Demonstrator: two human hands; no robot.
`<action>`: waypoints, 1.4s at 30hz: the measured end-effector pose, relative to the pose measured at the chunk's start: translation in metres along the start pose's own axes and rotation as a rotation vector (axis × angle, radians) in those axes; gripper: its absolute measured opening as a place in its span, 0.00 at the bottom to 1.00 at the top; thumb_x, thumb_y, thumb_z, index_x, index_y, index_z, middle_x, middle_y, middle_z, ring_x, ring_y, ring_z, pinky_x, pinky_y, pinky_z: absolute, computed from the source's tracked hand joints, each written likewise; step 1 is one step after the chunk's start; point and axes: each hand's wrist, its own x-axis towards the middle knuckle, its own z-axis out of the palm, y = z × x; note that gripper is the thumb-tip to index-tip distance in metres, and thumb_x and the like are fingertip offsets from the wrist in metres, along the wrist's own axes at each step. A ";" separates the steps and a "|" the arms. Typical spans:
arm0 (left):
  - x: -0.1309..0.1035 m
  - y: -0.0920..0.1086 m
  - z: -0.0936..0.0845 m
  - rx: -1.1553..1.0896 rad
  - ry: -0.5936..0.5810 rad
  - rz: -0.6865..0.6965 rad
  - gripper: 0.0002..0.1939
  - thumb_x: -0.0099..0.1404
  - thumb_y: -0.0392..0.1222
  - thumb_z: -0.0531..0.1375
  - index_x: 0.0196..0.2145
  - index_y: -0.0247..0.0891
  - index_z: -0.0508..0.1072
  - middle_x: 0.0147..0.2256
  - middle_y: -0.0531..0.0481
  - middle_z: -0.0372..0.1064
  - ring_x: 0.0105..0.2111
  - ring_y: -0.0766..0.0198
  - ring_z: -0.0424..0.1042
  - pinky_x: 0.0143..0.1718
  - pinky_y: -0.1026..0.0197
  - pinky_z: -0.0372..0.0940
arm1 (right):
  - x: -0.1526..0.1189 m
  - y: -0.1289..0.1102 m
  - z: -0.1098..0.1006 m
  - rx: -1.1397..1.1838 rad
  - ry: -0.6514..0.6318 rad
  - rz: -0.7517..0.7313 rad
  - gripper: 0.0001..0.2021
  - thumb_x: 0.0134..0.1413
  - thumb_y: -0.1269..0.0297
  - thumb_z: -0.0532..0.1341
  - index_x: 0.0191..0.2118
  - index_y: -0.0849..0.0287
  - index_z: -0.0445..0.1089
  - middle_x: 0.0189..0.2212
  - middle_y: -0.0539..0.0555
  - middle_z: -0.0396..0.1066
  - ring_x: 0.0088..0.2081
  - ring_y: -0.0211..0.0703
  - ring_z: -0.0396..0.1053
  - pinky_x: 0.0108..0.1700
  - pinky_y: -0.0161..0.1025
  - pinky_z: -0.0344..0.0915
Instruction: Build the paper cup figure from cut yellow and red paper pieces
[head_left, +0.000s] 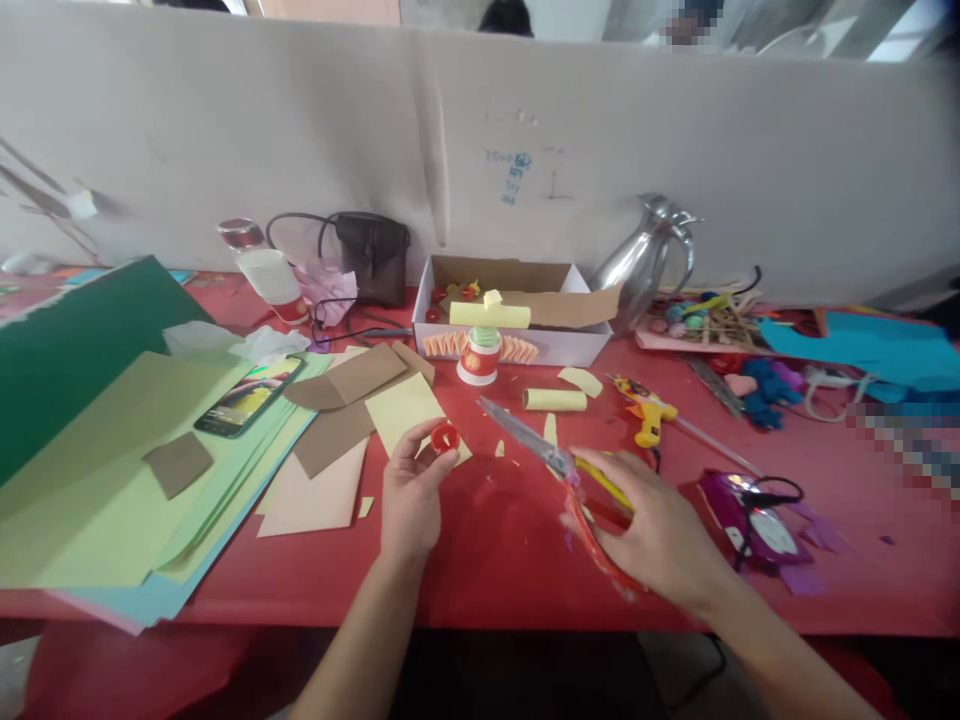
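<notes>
My left hand [415, 488] pinches a small round red piece [445, 438] between thumb and fingertips, above the red table. To its right, my right hand [651, 525] grips scissors [559, 462] with red and yellow handles; their blades point up and left, away from the red piece. Behind my hands stands a red and white paper cup [478, 360] with a green piece and a yellow paper roll [489, 315] on top, and folded orange paper strips [519, 349] at its sides. Another yellow roll [555, 400] lies right of the cup.
Coloured sheets [90, 450] and a phone [249, 396] lie left, near brown paper [367, 375]. A white box [517, 345] and metal jug [645, 255] stand at the back. A yellow glue gun [651, 415] and purple device [754, 520] with a cable lie right.
</notes>
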 end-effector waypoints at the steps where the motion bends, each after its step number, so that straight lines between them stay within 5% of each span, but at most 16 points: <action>1: 0.000 0.000 0.001 0.017 0.014 0.014 0.20 0.49 0.34 0.72 0.41 0.43 0.78 0.42 0.50 0.75 0.42 0.64 0.73 0.45 0.62 0.68 | -0.006 -0.005 -0.001 0.020 0.000 -0.011 0.28 0.54 0.52 0.63 0.60 0.50 0.63 0.51 0.58 0.71 0.47 0.54 0.74 0.45 0.48 0.73; 18: -0.003 -0.001 0.003 0.100 0.072 0.192 0.19 0.50 0.33 0.71 0.40 0.43 0.75 0.41 0.50 0.74 0.40 0.64 0.75 0.41 0.63 0.70 | -0.025 -0.021 0.035 0.148 0.007 -0.080 0.26 0.60 0.56 0.62 0.62 0.53 0.61 0.52 0.57 0.72 0.51 0.50 0.73 0.51 0.45 0.73; 30: -0.003 -0.001 0.001 0.096 0.065 0.217 0.17 0.51 0.34 0.71 0.39 0.43 0.78 0.39 0.51 0.75 0.41 0.64 0.75 0.44 0.62 0.69 | -0.025 -0.019 0.032 0.035 -0.039 -0.215 0.25 0.64 0.57 0.59 0.64 0.58 0.59 0.51 0.59 0.73 0.50 0.51 0.74 0.50 0.47 0.74; 42: -0.006 -0.002 0.001 0.157 0.063 0.237 0.16 0.54 0.36 0.70 0.42 0.43 0.79 0.41 0.50 0.76 0.40 0.65 0.74 0.43 0.65 0.69 | -0.024 -0.023 0.028 0.093 -0.029 -0.148 0.23 0.64 0.55 0.58 0.61 0.56 0.61 0.52 0.59 0.73 0.52 0.50 0.73 0.51 0.47 0.73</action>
